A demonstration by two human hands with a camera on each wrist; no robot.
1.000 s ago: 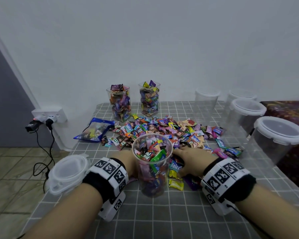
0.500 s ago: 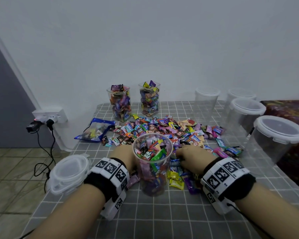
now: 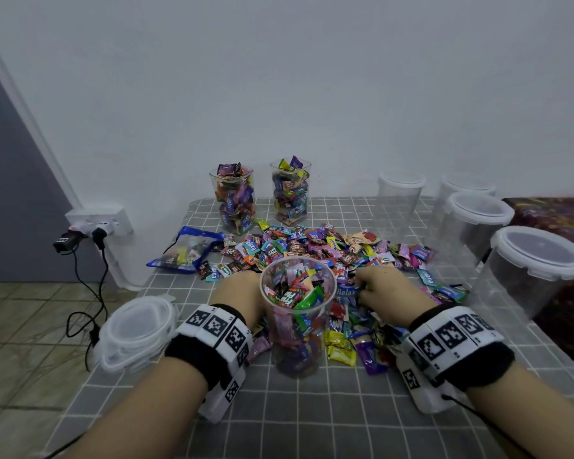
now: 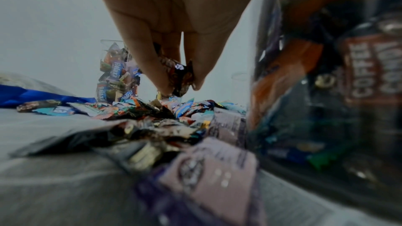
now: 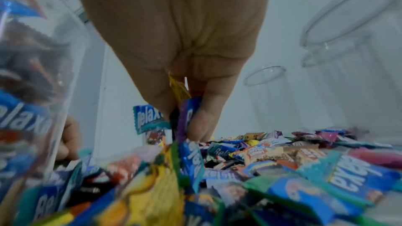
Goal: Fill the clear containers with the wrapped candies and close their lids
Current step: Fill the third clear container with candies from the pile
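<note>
Nearest the person, the clear container point(image 3: 297, 323) is standing upright on the grey checked tablecloth point(image 3: 328, 422), open at the top and already packed with wrappers close to its rim. The two hands are flanking it. The left hand point(image 3: 237, 296) is sitting just left of the container wall, and the left wrist view shows its fingers point(image 4: 152, 68) pinching a dark wrapped candy point(image 4: 181, 76) just above the pile. The right hand point(image 3: 386, 291) is working just right of the container, its fingertips point(image 5: 201, 119) clamping a small bunch of wrappers, among them a blue Relaxa candy point(image 5: 150, 119). For both hands the container mouth is lying inward and above the fingers, so the coming move looks like a short lift toward the middle; neither hand appears clearly nearer to it. The container's long axis is running vertically, so candies would have to drop in from the top. Off to the left edge a stack of clear lids point(image 3: 136, 329) is waiting. Beyond the hands the pile of wrapped candies point(image 3: 312, 246) is spreading across the cloth, with a blue bag point(image 3: 186, 248) at its left. Against the wall two filled containers point(image 3: 234, 202) are standing lidless, and several empty lidded tubs point(image 3: 531, 270) are lining the right side.
</note>
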